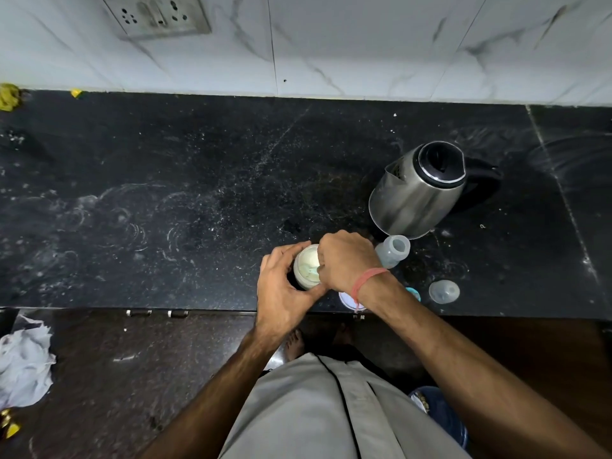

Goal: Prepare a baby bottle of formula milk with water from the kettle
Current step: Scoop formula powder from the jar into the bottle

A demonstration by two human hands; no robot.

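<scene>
The left hand (285,286) curls around an open formula tin (306,267) near the front edge of the black counter (198,200), fingers wrapped over its far and left side and the thumb lying along its near side, so the tin is gripped upright. The left forearm rises from the lower middle of the view, angled up and to the right. Inside the tin lies pale powder, and a small pale green scoop (313,270) shows at its right rim. The right hand (347,261) reaches over that rim from the right, back of the hand up, wrist bent, fingertips curled down onto the scoop and pinching its handle. A red thread (367,280) circles the right wrist, and the right forearm runs down to the lower right corner.

Just right of the right hand lies the baby bottle (394,251), clear, tipped on its side with its open mouth facing the wall. Behind it, touching or nearly so, stands the steel kettle (417,190) with its black lid shut and its handle pointing right. Under the right wrist, at the counter's front edge, a round lid (347,301) with a blue rim is partly hidden. Further right a clear bottle cap (444,291) sits alone on the counter.
</scene>
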